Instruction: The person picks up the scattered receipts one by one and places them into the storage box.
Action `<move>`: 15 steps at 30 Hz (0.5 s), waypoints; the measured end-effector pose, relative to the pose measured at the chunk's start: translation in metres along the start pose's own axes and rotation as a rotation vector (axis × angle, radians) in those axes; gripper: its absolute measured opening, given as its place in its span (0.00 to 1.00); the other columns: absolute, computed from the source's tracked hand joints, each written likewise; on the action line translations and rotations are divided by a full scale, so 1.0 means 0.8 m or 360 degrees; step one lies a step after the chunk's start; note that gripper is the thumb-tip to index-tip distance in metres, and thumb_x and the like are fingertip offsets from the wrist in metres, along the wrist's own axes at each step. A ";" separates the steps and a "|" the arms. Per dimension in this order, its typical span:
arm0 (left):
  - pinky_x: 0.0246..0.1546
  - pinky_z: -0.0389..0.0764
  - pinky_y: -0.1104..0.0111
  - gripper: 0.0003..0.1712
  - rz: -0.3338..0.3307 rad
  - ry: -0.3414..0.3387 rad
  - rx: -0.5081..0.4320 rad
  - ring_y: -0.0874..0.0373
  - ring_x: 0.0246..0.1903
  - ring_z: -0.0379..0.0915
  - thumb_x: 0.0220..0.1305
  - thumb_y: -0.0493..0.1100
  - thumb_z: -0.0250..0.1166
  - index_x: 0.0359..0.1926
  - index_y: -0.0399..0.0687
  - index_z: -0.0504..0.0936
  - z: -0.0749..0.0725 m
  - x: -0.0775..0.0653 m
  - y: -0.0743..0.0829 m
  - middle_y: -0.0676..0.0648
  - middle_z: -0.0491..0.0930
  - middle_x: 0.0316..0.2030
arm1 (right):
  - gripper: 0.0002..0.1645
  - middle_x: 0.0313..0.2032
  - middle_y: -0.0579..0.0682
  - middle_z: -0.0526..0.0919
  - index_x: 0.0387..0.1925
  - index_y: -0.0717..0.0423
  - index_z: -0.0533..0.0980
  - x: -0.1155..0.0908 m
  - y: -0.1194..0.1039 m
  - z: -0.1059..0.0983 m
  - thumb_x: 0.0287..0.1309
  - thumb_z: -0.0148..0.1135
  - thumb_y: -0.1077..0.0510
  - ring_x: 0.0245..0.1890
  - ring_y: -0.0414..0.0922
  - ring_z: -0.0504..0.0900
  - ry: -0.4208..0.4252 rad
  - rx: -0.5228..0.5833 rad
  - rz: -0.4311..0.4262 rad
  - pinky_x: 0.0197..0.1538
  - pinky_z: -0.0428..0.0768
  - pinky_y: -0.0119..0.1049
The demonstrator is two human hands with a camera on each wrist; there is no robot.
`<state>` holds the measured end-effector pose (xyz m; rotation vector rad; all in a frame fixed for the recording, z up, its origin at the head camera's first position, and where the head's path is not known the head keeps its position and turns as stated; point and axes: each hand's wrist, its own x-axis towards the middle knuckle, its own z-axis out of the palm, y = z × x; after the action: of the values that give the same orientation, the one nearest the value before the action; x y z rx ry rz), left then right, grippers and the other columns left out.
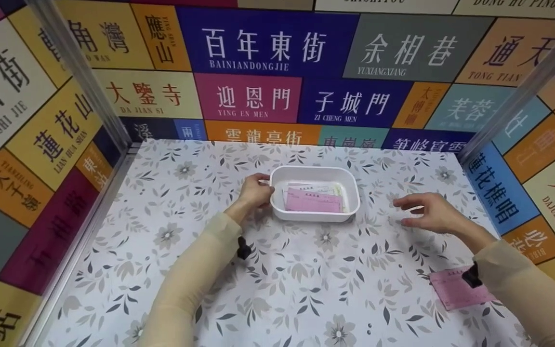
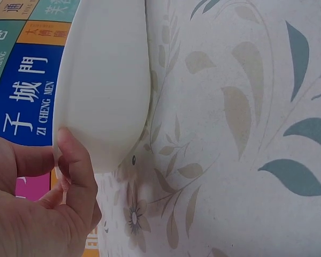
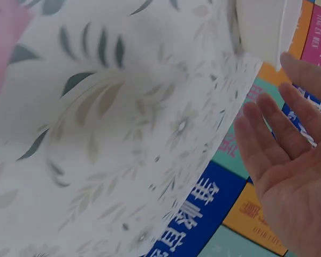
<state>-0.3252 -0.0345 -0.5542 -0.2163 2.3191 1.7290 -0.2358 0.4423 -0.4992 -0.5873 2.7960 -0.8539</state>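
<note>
A white plastic tub (image 1: 313,217) stands on the table, with a pink paper slip (image 1: 313,201) and paler slips under it lying inside. My left hand (image 1: 256,192) pinches the tub's left rim between thumb and fingers, as the left wrist view also shows on the tub wall (image 2: 107,80). To the right of the tub, my right hand (image 1: 429,212) hovers with relaxed fingers, holding nothing and apart from the tub. Another pink slip (image 1: 458,289) lies on the table below the right forearm, which covers part of it.
The table (image 1: 258,289) has a white cover printed with leaves and flowers. Panels of coloured street-name signs (image 1: 248,99) enclose it at the back and both sides, with metal posts (image 1: 82,72) at the corners. Dark clips sit on both sleeves.
</note>
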 end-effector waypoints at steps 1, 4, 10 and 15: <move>0.27 0.86 0.67 0.29 -0.0005 -0.0002 -0.0012 0.59 0.28 0.79 0.70 0.33 0.64 0.72 0.38 0.81 -0.001 0.000 0.000 0.47 0.80 0.42 | 0.29 0.63 0.63 0.90 0.65 0.59 0.86 -0.005 0.004 -0.002 0.64 0.82 0.61 0.61 0.65 0.88 -0.0033 -0.0005 0.0002 0.64 0.90 0.61; 0.27 0.85 0.68 0.30 -0.0023 -0.0024 -0.0050 0.59 0.29 0.79 0.70 0.32 0.64 0.72 0.38 0.80 -0.002 -0.001 0.001 0.47 0.80 0.43 | 0.34 0.66 0.62 0.89 0.67 0.58 0.85 -0.022 0.017 -0.007 0.60 0.84 0.59 0.63 0.66 0.87 -0.0112 -0.0045 0.0004 0.65 0.89 0.64; 0.28 0.82 0.70 0.30 -0.0048 -0.0052 -0.0062 0.61 0.27 0.77 0.71 0.33 0.64 0.73 0.40 0.79 -0.004 -0.001 0.002 0.48 0.79 0.43 | 0.42 0.67 0.63 0.87 0.69 0.59 0.83 -0.057 0.040 -0.014 0.53 0.88 0.56 0.63 0.64 0.85 -0.0257 -0.0093 0.0098 0.63 0.88 0.68; 0.28 0.82 0.70 0.28 -0.0043 -0.0038 -0.0067 0.60 0.28 0.78 0.71 0.32 0.64 0.72 0.40 0.80 -0.003 -0.002 0.002 0.48 0.80 0.42 | 0.41 0.64 0.60 0.89 0.67 0.57 0.84 -0.087 0.060 -0.021 0.51 0.89 0.55 0.58 0.41 0.83 -0.0287 -0.0141 0.0179 0.58 0.88 0.54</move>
<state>-0.3243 -0.0366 -0.5520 -0.2322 2.2544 1.7586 -0.1923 0.5161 -0.5099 -0.4878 2.6840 -0.6248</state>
